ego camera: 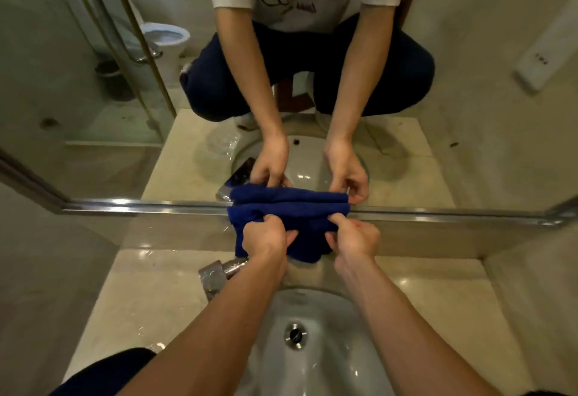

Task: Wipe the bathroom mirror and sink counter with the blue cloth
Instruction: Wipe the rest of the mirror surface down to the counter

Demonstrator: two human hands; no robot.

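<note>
Blue cloth (283,223) is being held bunched against the bottom edge of the mirror (93,82), directly behind the sink basin (312,333), with its lower part hanging down over the strip of wall between mirror and counter. Left hand (266,236) is gripping the cloth's left portion, fingers curled into the fabric. Right hand (353,236) is pinching the cloth's right portion, thumb and fingers closed on a fold. Both forearms are reaching forward over the basin.

Sink counter (140,286) is lying around the basin, pale and glossy, with light reflecting off it on both sides. Chrome faucet (219,273) is standing at the basin's rear left, just below the cloth and beside the left wrist. Drain (295,335) is sitting at the basin's middle.

Beyond the basin, the mirror is showing the reflection of the person crouching on the counter, both hands on the cloth. A toilet (165,35) and a glass shower door with a handle (106,20) are appearing in the mirror's left part.
</note>
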